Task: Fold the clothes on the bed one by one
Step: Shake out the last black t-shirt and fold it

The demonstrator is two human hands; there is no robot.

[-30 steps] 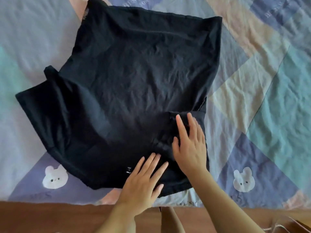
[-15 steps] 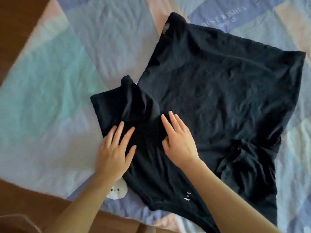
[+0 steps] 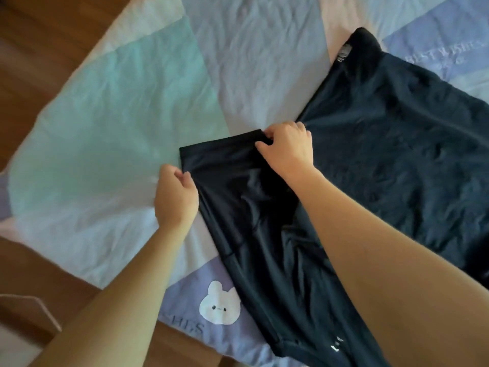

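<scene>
Nearest, a white rabbit print sits on the lilac patch of the pastel patchwork bedsheet, just beside the hem of the black crumpled t-shirt spread across the bed's right half. The left hand pinches the sleeve's near corner; the right hand pinches its far corner, fingers curled on the cloth. Half a second ago both palms lay flat on the fabric; now the 2 hands grip the sleeve edge. Beyond and leftward lies bare sheet, then the brown wooden floor past the bed's edge.
</scene>
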